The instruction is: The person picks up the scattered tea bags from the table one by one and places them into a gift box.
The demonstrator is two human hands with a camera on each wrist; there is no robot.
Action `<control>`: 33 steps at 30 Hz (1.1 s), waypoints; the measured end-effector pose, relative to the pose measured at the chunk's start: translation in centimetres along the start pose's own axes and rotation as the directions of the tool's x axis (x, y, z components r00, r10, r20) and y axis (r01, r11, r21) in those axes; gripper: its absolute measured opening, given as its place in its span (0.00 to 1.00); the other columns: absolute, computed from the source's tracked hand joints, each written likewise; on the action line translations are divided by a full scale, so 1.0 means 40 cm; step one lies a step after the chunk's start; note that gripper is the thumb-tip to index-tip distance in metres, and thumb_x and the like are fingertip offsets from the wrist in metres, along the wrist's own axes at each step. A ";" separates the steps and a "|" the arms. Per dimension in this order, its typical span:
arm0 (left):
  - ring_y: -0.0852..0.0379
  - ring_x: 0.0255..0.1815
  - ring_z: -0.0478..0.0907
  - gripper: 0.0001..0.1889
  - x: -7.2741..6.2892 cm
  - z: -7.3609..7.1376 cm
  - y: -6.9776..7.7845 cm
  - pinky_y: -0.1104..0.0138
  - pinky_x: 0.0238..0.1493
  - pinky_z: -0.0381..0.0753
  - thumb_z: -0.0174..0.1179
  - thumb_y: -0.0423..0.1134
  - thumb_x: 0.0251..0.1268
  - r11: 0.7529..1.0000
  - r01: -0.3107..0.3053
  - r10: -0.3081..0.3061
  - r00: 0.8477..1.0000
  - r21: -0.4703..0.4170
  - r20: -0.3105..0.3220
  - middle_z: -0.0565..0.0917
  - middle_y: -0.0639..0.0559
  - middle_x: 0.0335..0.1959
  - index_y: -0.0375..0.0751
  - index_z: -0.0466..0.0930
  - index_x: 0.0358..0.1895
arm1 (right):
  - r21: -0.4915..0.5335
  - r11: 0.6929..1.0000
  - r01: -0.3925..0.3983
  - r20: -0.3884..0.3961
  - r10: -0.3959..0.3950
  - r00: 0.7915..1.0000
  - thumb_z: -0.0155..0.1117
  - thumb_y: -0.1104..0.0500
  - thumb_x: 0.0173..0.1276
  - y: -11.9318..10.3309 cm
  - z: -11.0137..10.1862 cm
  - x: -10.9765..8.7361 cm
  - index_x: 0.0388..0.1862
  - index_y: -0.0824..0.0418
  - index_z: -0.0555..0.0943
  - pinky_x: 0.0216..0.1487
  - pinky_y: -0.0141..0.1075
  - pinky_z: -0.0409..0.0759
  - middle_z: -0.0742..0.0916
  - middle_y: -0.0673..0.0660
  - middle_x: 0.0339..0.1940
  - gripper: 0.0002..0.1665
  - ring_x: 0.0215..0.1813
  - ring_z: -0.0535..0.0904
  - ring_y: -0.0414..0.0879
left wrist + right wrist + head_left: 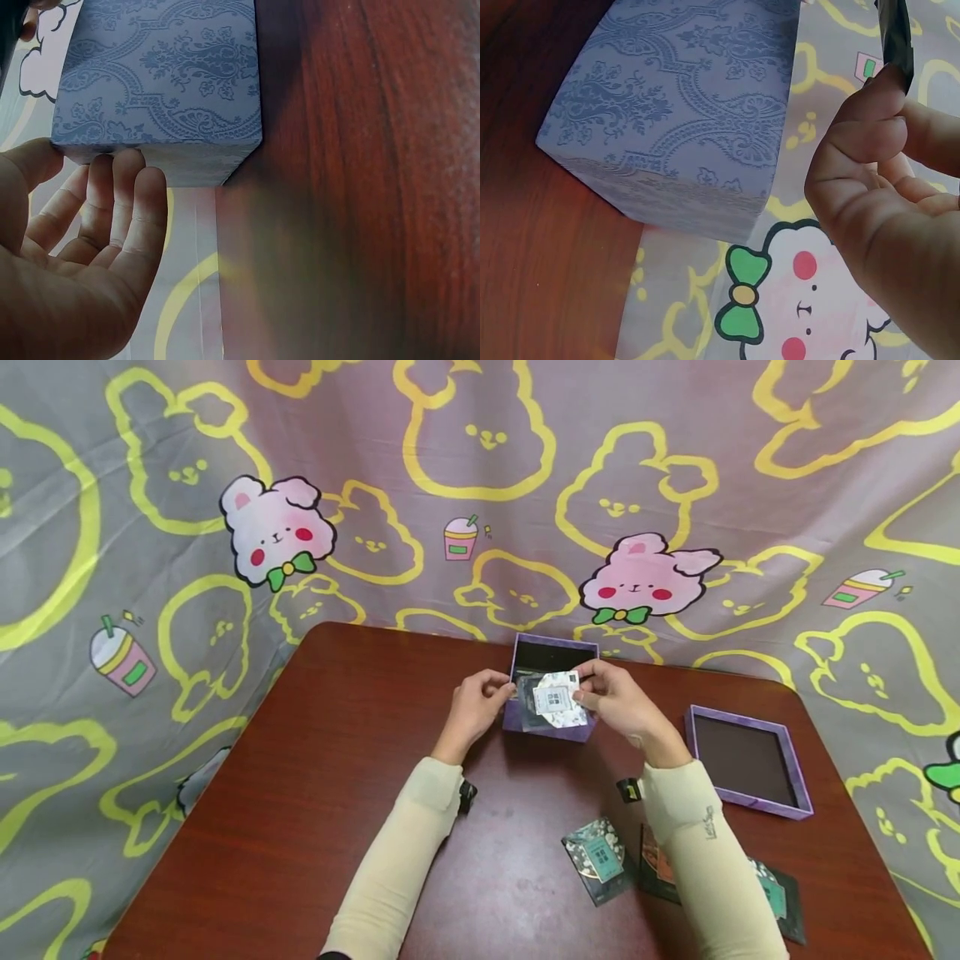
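Note:
A purple open box (551, 731) stands near the far edge of the table; its outer wall (165, 75) carries an embossed pattern in the left wrist view. My left hand (477, 703) holds the box's left side, with the thumb at the rim and the curled fingers (146, 202) against the wall. Over the box opening, my right hand (615, 697) pinches a flat sachet (555, 700) with a white, patterned label and a dark, shiny edge. In the right wrist view the sachet (896, 37) appears edge-on. The box's contents are mostly hidden behind it.
To the right lies a shallow purple lid (746, 760), inside facing up. Near the front are a green-labelled packet (600, 860), an orange one (658, 864) partly under my right forearm, and another green one (780, 897). A patterned cloth (510, 585) hangs behind the table (337, 760).

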State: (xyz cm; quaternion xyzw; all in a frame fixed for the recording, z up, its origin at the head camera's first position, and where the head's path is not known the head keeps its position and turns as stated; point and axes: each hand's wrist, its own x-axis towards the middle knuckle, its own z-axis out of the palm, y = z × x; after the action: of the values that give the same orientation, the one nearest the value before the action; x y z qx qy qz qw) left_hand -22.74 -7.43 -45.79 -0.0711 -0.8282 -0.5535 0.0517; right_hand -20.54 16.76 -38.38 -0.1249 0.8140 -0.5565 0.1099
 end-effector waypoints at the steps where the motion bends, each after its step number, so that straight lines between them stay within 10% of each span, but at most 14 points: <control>1: 0.57 0.26 0.83 0.11 0.000 0.001 0.000 0.68 0.30 0.80 0.66 0.42 0.69 1.000 0.000 0.000 1.000 -0.001 -0.001 0.86 0.53 0.28 0.39 0.86 0.47 | 0.005 1.000 -0.005 -0.006 0.005 1.000 0.56 0.73 0.74 0.000 -0.001 0.003 0.56 0.74 0.71 0.29 0.36 0.76 0.78 0.65 0.32 0.14 0.29 0.74 0.49; 33: 0.42 0.30 0.86 0.12 -0.002 0.002 -0.003 0.66 0.30 0.81 0.66 0.42 0.69 0.999 -0.001 0.001 1.000 -0.051 0.007 0.84 0.50 0.27 0.39 0.86 0.48 | -0.007 0.983 -0.182 -0.140 0.180 0.974 0.53 0.74 0.71 -0.020 0.000 0.142 0.54 0.76 0.64 0.22 0.29 0.69 0.73 0.54 0.26 0.15 0.23 0.69 0.41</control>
State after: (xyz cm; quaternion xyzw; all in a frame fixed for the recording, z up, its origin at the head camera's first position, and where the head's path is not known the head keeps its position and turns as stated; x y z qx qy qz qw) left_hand -22.66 -7.40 -45.94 -0.0747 -0.8139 -0.5743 0.0472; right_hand -25.86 14.65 -37.86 -0.0124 0.8331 -0.5434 0.1022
